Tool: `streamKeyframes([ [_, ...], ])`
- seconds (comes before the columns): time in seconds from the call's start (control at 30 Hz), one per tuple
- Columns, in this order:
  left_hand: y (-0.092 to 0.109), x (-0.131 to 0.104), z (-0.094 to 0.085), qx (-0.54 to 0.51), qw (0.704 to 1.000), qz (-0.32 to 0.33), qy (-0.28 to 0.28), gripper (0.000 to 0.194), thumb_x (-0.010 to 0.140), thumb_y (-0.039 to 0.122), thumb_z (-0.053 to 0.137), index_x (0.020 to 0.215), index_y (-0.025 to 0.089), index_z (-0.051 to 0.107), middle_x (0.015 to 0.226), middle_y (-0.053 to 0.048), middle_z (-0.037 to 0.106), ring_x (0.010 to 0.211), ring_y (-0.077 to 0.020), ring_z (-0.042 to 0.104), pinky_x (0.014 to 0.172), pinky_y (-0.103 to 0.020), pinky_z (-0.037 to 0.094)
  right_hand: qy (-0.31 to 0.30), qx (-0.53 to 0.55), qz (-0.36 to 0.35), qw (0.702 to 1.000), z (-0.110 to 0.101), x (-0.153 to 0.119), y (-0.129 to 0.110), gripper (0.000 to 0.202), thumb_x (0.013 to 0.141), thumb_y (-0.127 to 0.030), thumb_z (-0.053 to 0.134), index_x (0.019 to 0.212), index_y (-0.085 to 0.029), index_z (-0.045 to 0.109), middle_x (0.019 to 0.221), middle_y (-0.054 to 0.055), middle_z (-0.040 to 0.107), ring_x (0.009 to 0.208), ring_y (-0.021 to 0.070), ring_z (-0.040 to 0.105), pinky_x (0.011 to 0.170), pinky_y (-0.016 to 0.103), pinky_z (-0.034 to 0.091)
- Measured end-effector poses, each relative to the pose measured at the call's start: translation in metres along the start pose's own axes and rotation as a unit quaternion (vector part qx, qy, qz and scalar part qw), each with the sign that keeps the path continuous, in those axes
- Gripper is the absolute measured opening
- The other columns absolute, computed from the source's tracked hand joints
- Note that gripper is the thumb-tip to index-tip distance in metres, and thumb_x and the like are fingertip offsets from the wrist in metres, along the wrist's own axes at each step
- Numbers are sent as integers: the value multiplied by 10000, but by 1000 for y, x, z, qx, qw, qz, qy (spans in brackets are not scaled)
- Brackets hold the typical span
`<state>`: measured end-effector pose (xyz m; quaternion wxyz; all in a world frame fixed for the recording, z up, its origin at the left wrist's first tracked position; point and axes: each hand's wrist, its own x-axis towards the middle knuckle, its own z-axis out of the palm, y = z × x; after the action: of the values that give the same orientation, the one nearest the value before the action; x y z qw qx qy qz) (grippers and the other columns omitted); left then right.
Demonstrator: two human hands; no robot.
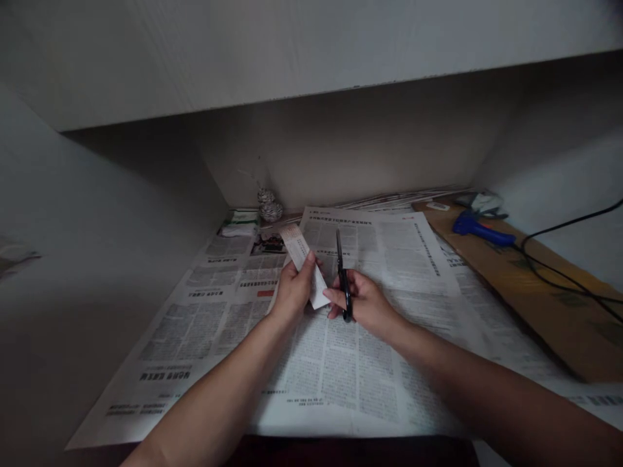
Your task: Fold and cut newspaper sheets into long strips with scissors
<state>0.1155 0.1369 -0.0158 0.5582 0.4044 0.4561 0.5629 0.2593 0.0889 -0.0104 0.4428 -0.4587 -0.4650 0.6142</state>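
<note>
A narrow folded strip of printed paper [298, 248] slants over the newspaper sheets [335, 383]. My left hand [294, 285] is closed on the strip, with the thumb on top of it. In my right hand [363, 299] are black-handled scissors [339, 256], their blades together and pointing away from me. My right fingertips are at the strip's near end, close to my left hand. The fingers under the strip are partly hidden.
Cardboard [525, 292] on the right bears a blue glue gun [481, 229] with a black cable [545, 263]. Behind stand rolled paper balls [269, 204], a white-green packet [241, 222] and paper strips [389, 200]. A white panel [292, 52] overhangs the table.
</note>
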Motion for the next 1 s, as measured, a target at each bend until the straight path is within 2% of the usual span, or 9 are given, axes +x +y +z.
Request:
streamKeyframes([
  [0.07, 6, 4, -3, -52, 998, 2, 33, 493, 698, 642, 801, 792, 180, 658, 614, 4, 627, 497, -111, 544, 469, -234, 395, -65, 23, 14, 997, 1, -7, -2, 543, 747, -672, 765, 854, -223, 479, 620, -56, 630, 453, 128, 642, 350, 189, 257],
  [0.13, 14, 10, -9, -117, 992, -6, 56, 437, 720, 583, 817, 797, 190, 643, 630, 19, 619, 525, -105, 553, 506, -229, 424, -149, 60, 37, 986, 2, -15, -1, 575, 806, -769, 638, 871, -218, 486, 615, -46, 632, 422, 130, 627, 354, 197, 284],
  [0.2, 22, 16, -16, -167, 984, -19, 53, 403, 746, 547, 814, 798, 195, 625, 640, 29, 606, 534, -102, 552, 522, -229, 439, -225, 81, 39, 970, 3, -22, 1, 602, 826, -801, 584, 908, -212, 497, 638, -32, 641, 431, 132, 634, 369, 199, 321],
  [0.3, 32, 22, -24, -211, 976, -43, 34, 378, 779, 524, 796, 779, 203, 597, 622, 39, 566, 510, -99, 523, 491, -232, 419, -294, 54, -13, 954, 3, -29, 4, 581, 875, -763, 565, 963, -190, 520, 699, 3, 662, 499, 131, 669, 389, 182, 335],
  [0.4, 37, 22, -28, -233, 971, -54, 24, 360, 806, 511, 778, 762, 212, 584, 611, 36, 539, 505, -99, 500, 465, -228, 390, -310, 8, -36, 950, 4, -32, 4, 567, 894, -738, 564, 979, -179, 521, 732, 21, 667, 556, 138, 686, 416, 182, 383],
  [0.6, 42, 19, -26, -247, 965, -78, 32, 357, 847, 501, 743, 753, 209, 560, 605, 32, 514, 485, -94, 460, 412, -212, 322, -315, -29, 17, 949, 6, -34, 7, 550, 896, -732, 563, 981, -192, 503, 791, 31, 659, 643, 151, 699, 432, 191, 426],
  [0.83, 41, 18, -23, -273, 957, -94, 25, 326, 875, 462, 722, 755, 204, 564, 600, 48, 517, 471, -79, 459, 416, -200, 329, -305, -19, 55, 950, 7, -31, 10, 579, 883, -765, 543, 966, -194, 492, 770, 23, 656, 650, 146, 710, 437, 174, 442],
  [1.0, 40, 15, -20, -264, 961, -82, 20, 321, 846, 441, 759, 766, 198, 564, 598, 52, 532, 473, -75, 489, 432, -191, 369, -297, 0, 69, 952, 9, -32, 12, 600, 862, -781, 558, 964, -192, 503, 758, 12, 647, 643, 146, 714, 434, 165, 431],
])
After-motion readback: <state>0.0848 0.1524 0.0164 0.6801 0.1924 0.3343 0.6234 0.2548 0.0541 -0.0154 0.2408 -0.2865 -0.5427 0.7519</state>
